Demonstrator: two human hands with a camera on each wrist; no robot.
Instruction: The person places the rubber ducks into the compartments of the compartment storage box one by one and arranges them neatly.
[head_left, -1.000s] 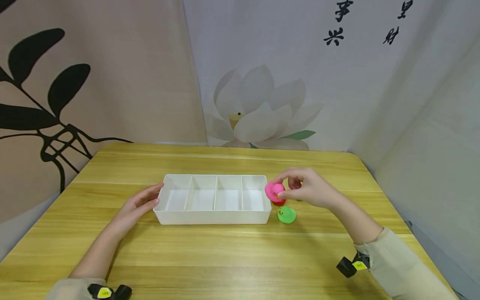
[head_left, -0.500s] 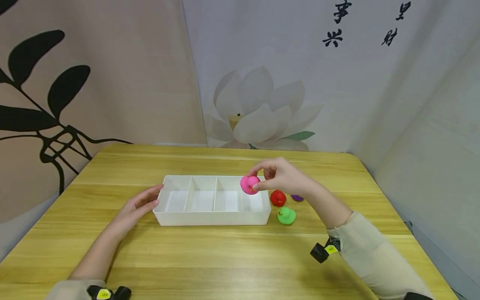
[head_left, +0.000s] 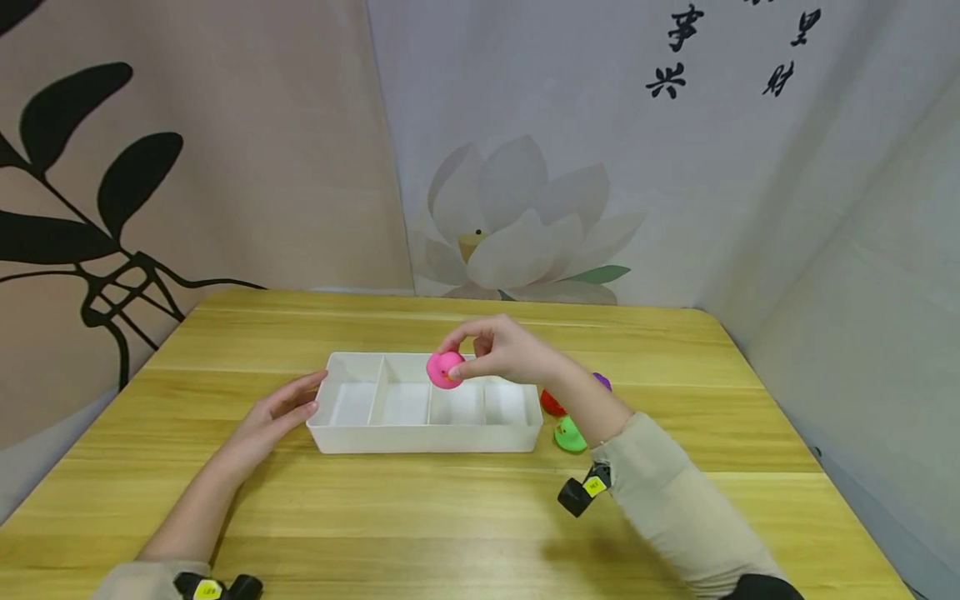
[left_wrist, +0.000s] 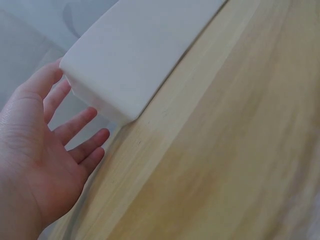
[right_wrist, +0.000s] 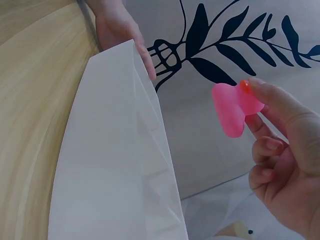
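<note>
A pink rubber duck [head_left: 442, 370] with an orange beak is pinched between the thumb and fingers of my right hand [head_left: 504, 350]. Hand and duck hang above the white box [head_left: 427, 438], over its middle dividers in the head view. In the right wrist view the duck [right_wrist: 232, 107] shows well above the box's rim. My left hand [head_left: 277, 414] rests its fingertips against the box's left end, fingers fairly straight and spread in the left wrist view. The box has several compartments in a row, and those in sight hold nothing.
Right of the box, partly behind my right forearm, lie a green duck [head_left: 568, 435], a red toy [head_left: 552, 403] and a purple one [head_left: 602, 381]. The wooden table [head_left: 375, 517] ends at a printed curtain [head_left: 300, 167] behind it.
My right hand has carried the pink duck left from beside the red toy, up and over the box's middle. My left hand has stayed at the box's left end.
</note>
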